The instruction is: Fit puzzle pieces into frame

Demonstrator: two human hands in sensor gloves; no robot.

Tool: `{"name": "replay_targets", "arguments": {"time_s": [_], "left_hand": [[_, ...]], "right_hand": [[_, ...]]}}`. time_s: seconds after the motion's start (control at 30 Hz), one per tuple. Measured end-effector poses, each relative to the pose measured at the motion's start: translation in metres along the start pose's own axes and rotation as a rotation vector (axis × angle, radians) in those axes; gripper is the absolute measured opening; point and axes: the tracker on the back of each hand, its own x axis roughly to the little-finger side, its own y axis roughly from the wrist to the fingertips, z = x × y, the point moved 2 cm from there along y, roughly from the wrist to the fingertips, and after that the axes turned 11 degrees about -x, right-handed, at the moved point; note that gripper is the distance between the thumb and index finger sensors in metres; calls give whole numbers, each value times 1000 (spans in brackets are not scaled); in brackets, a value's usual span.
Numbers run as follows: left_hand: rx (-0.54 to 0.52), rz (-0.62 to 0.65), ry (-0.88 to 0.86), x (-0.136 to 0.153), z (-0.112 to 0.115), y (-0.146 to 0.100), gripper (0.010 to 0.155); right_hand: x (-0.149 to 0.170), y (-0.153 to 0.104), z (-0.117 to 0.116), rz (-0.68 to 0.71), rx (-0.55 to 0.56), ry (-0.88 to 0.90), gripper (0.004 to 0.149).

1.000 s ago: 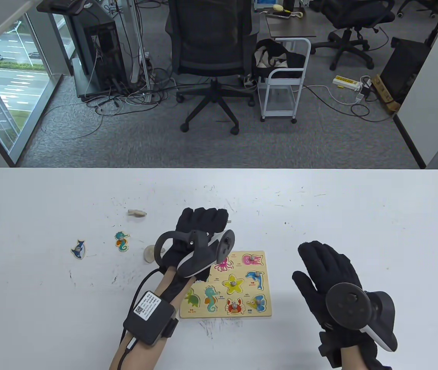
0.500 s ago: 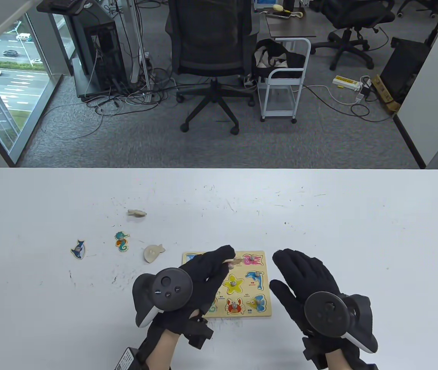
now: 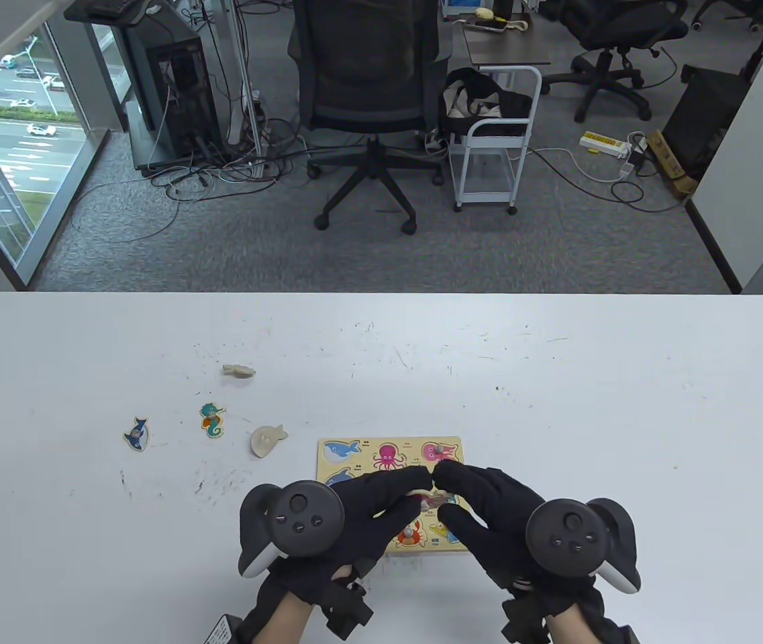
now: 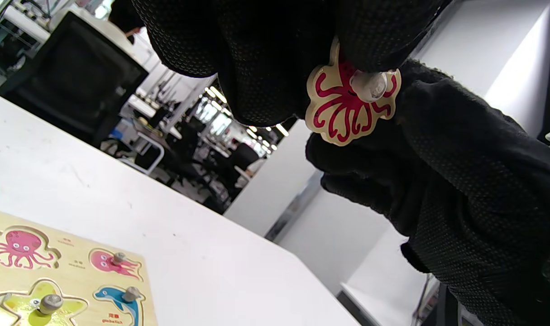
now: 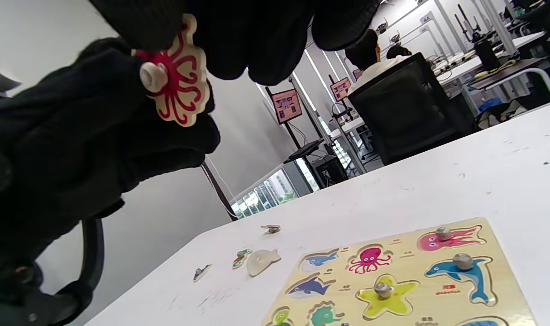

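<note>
Both hands are together above the near part of the puzzle board [image 3: 391, 463], which lies flat on the white bench [image 3: 555, 402]. The left hand [image 3: 354, 516] and the right hand [image 3: 488, 516] meet at their fingertips, and between them they hold one octopus piece [image 4: 349, 106]. It is a cream wooden piece with a red octopus and a small pale knob in the middle. In the left wrist view the fingers [image 4: 265, 59] of the left hand are closed on the upper edge of the piece, and the right hand touches it from the other side. In the right wrist view the same piece [image 5: 177, 83] is pinched under the right hand's fingers [image 5: 256, 36]. The piece is in the air, well above the board, not in any slot.

On the board the octopus slot [image 5: 369, 259] in the top row shows only its printed picture, with no knob. The pink squid [image 5: 447, 237], the dolphin [image 5: 458, 267] and the yellow starfish [image 5: 383, 294] have knobs and sit in their slots.

To the left of the board, four loose pieces lie on the bench: a blue shark [image 3: 136, 434], a seahorse [image 3: 212, 420], a plain pale fish shape [image 3: 267, 441] just beside the board, and a small piece [image 3: 238, 370] farther back.
</note>
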Motion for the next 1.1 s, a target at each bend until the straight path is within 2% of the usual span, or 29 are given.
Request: {"name": "replay_targets", "arguments": {"time_s": [0.27, 0.47, 0.6, 0.7, 0.83, 0.97, 1.1], "left_hand": [[-11, -20, 20, 3, 5, 0, 48], [-148, -1, 134, -2, -3, -5, 56], [-281, 49, 292, -14, -6, -12, 56], [-352, 105, 398, -26, -5, -18, 53], [-350, 141, 452, -35, 2, -20, 51], [-371, 163, 602, -40, 10, -21, 53], [-370, 164, 620, -42, 12, -22, 54]], "right_hand": [[1, 2, -2, -29, 27, -17, 46], [12, 4, -3, -90, 66, 61, 45], [22, 6, -6, -143, 80, 188, 45], [26, 6, -6, -178, 93, 201, 45], [23, 7, -10, -166, 83, 254, 45], [20, 9, -15, -123, 36, 368, 47], [23, 11, -19, -100, 12, 459, 48]]}}
